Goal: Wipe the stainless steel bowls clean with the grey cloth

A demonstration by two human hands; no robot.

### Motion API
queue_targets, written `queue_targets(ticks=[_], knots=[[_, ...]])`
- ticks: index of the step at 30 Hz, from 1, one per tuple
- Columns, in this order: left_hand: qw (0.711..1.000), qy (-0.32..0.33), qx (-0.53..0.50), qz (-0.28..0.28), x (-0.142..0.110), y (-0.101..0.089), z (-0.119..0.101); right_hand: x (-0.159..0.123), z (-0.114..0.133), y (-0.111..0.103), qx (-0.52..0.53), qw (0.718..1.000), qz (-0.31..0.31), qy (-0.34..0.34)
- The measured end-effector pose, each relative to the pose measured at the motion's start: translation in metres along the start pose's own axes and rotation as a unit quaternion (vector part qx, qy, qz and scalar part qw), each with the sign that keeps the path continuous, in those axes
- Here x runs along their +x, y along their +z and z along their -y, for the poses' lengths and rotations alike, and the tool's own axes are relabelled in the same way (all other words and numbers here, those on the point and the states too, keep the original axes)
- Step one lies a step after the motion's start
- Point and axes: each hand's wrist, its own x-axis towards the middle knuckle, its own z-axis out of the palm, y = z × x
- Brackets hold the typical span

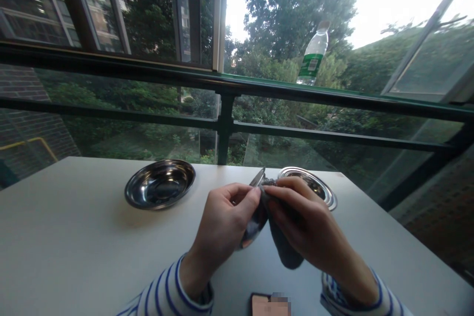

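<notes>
My left hand (222, 227) is closed on a steel spoon (253, 231), its handle end poking up between my two hands. A grey cloth (282, 248) is pressed against the spoon by my right hand (309, 224), whose fingers are wrapped round the cloth. Both hands hover just above the white table (74, 247), near its front middle. A steel bowl (160, 183) sits to the left of my hands. Partly hidden behind my right hand lies a second steel dish (318, 185). Both wrists wear blue-striped sleeves.
A dark phone-like object (261, 304) lies at the table's near edge. A green metal railing (225, 123) with glass runs behind the table. A plastic water bottle (313, 57) stands on the rail's top. The table's right edge falls off toward a brick floor.
</notes>
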Motion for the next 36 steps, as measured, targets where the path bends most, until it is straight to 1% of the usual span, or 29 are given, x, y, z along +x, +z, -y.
queue_targets(ticks=[3, 4, 6, 9, 11, 14, 15, 20, 22, 24, 26, 27, 29, 31, 32, 36], knots=[[1.0, -0.004, 0.008, 0.004, -0.0008, 0.0002, -0.0004, 0.0011, -0.0032, 0.0005, -0.011, 0.998, -0.027, 0.054], [1.0, -0.008, 0.01, 0.005, -0.0009, 0.0001, -0.0003, 0.0015, -0.0037, 0.0001, -0.013, 0.997, -0.027, 0.065], [1.0, -0.014, 0.009, 0.002, -0.001, -0.0004, 0.0, 0.0016, -0.0031, -0.0015, -0.01, 0.999, -0.012, 0.05], [1.0, -0.009, 0.0, 0.001, -0.0007, -0.0009, 0.0004, 0.0012, -0.0008, -0.0032, 0.003, 1.0, 0.008, -0.003], [1.0, -0.009, -0.003, 0.008, -0.0008, -0.0006, 0.0005, 0.0015, -0.0017, -0.0027, 0.002, 1.0, -0.003, 0.006], [1.0, -0.014, 0.006, 0.011, -0.0013, 0.0002, 0.0006, 0.0023, -0.0049, -0.0013, -0.015, 0.998, -0.03, 0.056], [1.0, -0.013, 0.01, 0.008, -0.0014, 0.0003, 0.0007, 0.0023, -0.0053, -0.0013, -0.019, 0.997, -0.031, 0.062], [1.0, -0.008, 0.007, 0.0, -0.0015, -0.0002, 0.0009, 0.0012, -0.001, -0.0039, 0.001, 1.0, 0.01, 0.002], [1.0, -0.009, 0.01, 0.008, -0.0017, -0.0002, 0.0005, 0.0016, -0.0018, -0.0038, -0.003, 1.0, -0.003, 0.022], [1.0, -0.007, 0.017, 0.011, -0.0017, 0.0, 0.0, 0.0022, -0.0042, -0.0027, -0.017, 0.998, -0.022, 0.063], [1.0, -0.008, 0.022, 0.006, -0.0012, 0.0001, -0.0003, 0.0021, -0.0057, -0.0015, -0.025, 0.996, -0.024, 0.077], [1.0, -0.008, 0.02, 0.0, -0.0008, 0.0, -0.0003, 0.0017, -0.0055, -0.001, -0.022, 0.997, -0.016, 0.067], [1.0, -0.004, 0.014, -0.01, 0.0, -0.0003, 0.0001, 0.0008, -0.0038, -0.0004, -0.007, 1.0, 0.001, 0.026], [1.0, -0.001, 0.009, -0.009, 0.0004, -0.0006, 0.0009, 0.0005, -0.0026, 0.0, 0.005, 1.0, 0.011, -0.001], [1.0, 0.001, 0.007, -0.005, 0.0004, -0.0007, 0.0014, 0.0007, -0.0029, 0.0002, 0.006, 1.0, 0.007, 0.004], [1.0, 0.004, 0.017, 0.005, 0.0001, -0.0005, 0.0035, 0.0024, -0.0059, 0.0005, -0.004, 0.997, -0.018, 0.069]])
